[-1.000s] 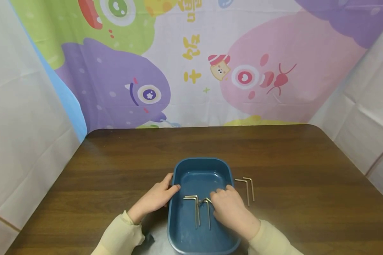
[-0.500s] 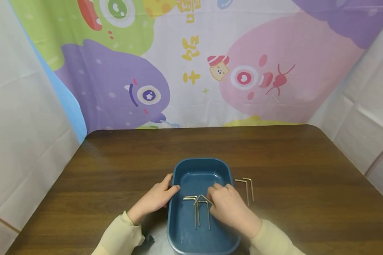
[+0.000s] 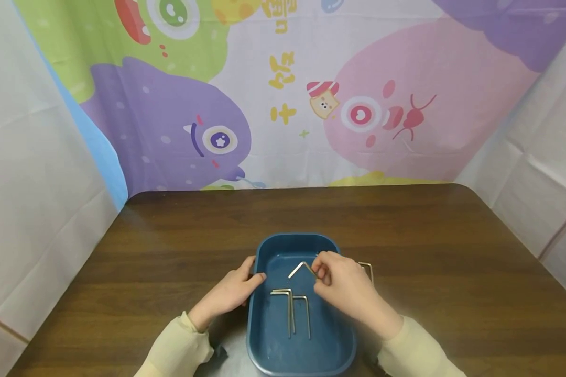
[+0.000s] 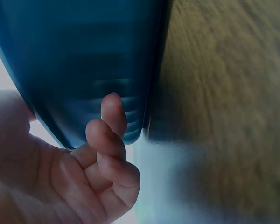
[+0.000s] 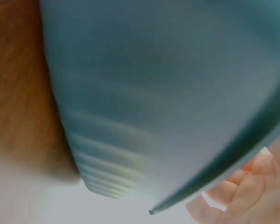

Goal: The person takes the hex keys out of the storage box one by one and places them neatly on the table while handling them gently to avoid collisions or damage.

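Observation:
A blue rectangular bin (image 3: 302, 356) stands near the table's front. My left hand (image 3: 231, 290) grips its left side, thumb over the rim; in the left wrist view the fingers (image 4: 113, 112) rest against the outer wall. Over the bin's right half, my right hand (image 3: 344, 283) pinches a brassy L-shaped hex key (image 3: 296, 269), its bent end pointing left. Below it, several more hex keys (image 3: 290, 314) lie on the bin floor, partly overlapping. In the right wrist view the bin's wall (image 5: 154, 93) covers most, with the right hand (image 5: 247, 191) at the lower right.
Right of the bin, a hex key (image 3: 370, 268) on the wooden table (image 3: 193, 220) is partly hidden by the right hand. A cartoon-printed curtain (image 3: 283, 157) hangs behind the table, and pale cloth (image 3: 42, 209) hangs at the sides.
My right hand has drawn one hex key away from the others in the bin and moved it up and slightly right. The left hand and bin have stayed in place.

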The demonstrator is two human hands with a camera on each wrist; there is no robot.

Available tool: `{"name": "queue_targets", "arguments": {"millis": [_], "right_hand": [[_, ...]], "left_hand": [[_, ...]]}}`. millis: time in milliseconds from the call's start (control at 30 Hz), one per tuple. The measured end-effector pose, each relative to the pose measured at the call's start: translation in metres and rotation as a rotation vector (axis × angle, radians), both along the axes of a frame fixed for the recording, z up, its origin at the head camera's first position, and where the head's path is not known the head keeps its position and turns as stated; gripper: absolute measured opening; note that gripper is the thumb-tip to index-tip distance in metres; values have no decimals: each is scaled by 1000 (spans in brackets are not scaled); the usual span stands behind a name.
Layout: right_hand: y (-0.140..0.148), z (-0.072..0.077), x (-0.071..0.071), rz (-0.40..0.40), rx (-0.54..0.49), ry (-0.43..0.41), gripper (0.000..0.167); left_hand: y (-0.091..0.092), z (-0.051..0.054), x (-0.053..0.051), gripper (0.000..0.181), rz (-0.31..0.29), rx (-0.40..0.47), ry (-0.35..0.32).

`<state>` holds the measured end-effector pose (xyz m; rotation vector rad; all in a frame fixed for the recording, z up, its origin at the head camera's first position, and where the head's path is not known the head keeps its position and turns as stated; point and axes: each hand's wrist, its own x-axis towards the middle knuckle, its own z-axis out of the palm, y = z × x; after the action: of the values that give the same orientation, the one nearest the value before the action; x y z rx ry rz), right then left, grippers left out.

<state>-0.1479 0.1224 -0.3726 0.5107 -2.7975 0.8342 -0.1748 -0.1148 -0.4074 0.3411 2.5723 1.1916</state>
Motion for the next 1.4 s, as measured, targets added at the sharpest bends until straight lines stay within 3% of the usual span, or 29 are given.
{"name": "queue_targets", "arguments": {"millis": [200,733,1133,1400], "right_hand": [[9,8,-4,-20,-71,-17,17],[40,22,-16,-112,-123,18,13],[61,23,-25,-217,-79,13,7],[76,20,-31,-244,-16,-79,7]], "left_hand": [[0,0,0,48,-3,-6,3],[0,1,0,49,15,-9,-19],[0,1,0,49,19,-16,-19],[1,0,0,49,31,-19,-28]]}}
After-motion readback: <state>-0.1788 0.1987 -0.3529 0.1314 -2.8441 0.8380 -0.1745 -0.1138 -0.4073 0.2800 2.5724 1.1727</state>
